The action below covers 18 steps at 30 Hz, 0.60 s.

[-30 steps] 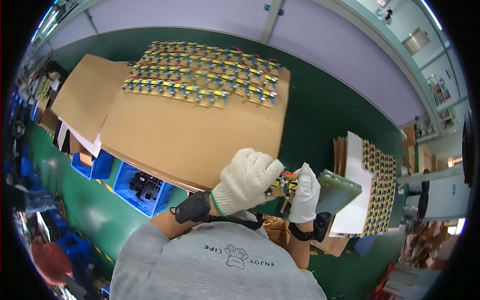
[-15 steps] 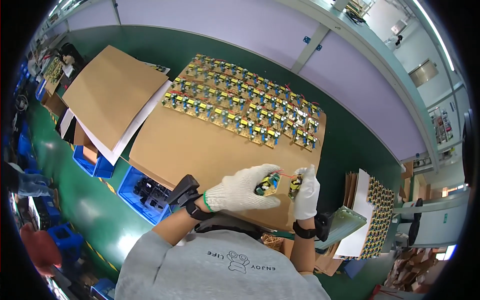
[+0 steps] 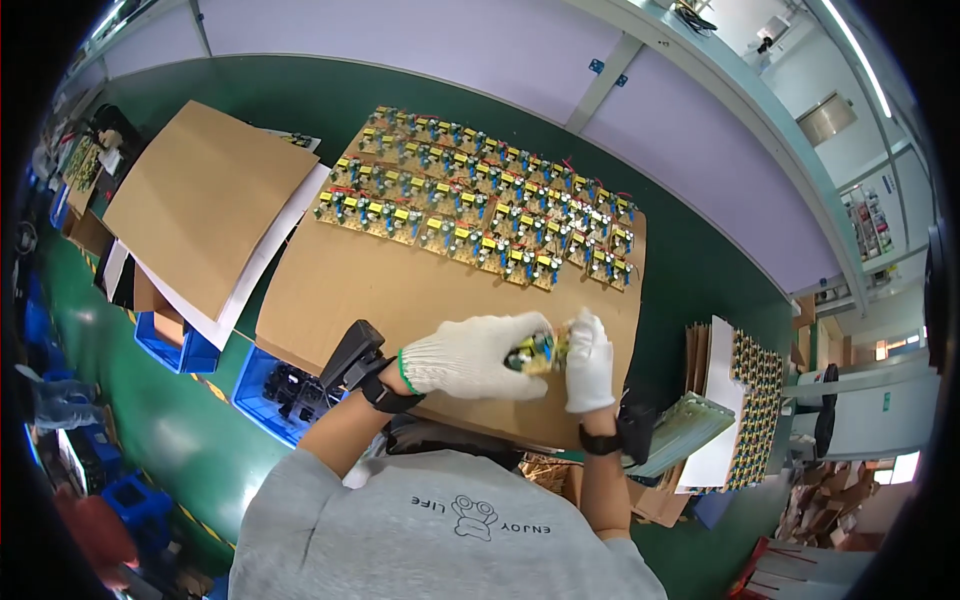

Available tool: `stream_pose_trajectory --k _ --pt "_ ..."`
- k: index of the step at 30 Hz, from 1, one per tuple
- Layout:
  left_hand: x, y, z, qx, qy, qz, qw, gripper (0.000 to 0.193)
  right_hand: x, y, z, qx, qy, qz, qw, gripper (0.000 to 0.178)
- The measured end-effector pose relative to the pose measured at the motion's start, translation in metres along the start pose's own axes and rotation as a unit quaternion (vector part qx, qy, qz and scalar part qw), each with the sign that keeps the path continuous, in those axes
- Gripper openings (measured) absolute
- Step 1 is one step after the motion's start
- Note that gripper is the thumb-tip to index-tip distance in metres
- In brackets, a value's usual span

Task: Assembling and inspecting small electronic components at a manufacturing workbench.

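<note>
My left hand (image 3: 475,357), in a white knitted glove with a green cuff, is closed on a small circuit board (image 3: 531,354) with yellow, green and black parts. My right hand (image 3: 590,368), also gloved in white, grips another circuit board (image 3: 561,342), blurred and partly hidden by the fingers. The two boards are close together; whether they touch I cannot tell. Both hands are above the near right part of a brown cardboard sheet (image 3: 400,285). Beyond them, rows of similar circuit boards (image 3: 460,238) lie on the sheet, several still joined in strips.
Another cardboard sheet (image 3: 210,200) lies over white sheets at the left. A blue bin (image 3: 262,400) of black parts stands below the near left edge. More circuit boards (image 3: 757,410) stand at the right, beside a white sheet (image 3: 712,400). A lilac panel (image 3: 420,45) runs behind the table.
My right hand has moved left and slightly up, bringing its board from a visible gap right up to the left hand's board. The left hand still holds its board, shifted slightly.
</note>
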<state>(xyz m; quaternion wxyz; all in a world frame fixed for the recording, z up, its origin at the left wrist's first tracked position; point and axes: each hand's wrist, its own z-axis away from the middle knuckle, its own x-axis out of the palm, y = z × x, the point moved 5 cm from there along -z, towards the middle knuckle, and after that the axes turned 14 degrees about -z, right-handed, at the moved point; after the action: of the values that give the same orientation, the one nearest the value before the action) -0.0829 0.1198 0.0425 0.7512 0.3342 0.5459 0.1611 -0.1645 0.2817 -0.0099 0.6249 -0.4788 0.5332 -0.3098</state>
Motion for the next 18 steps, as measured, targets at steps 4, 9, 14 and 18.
stream_pose_trajectory --k 4,9,14,18 --pt "0.005 -0.027 0.008 -0.128 0.133 0.123 0.975 0.051 -0.017 -0.018 -0.01 -0.049 0.001 0.384 0.922 0.065" --pt "0.017 -0.036 0.018 -0.176 0.172 0.403 0.881 0.038 -0.037 -0.011 -0.012 -0.131 -0.102 0.265 0.95 0.074" --pt "0.02 -0.035 0.016 -0.201 0.176 0.457 0.848 0.037 -0.019 -0.01 -0.037 -0.086 -0.165 0.186 0.965 0.055" --pt "0.022 -0.033 0.016 -0.209 0.215 0.435 0.849 0.053 -0.007 -0.018 -0.058 -0.078 -0.135 0.217 0.964 0.052"
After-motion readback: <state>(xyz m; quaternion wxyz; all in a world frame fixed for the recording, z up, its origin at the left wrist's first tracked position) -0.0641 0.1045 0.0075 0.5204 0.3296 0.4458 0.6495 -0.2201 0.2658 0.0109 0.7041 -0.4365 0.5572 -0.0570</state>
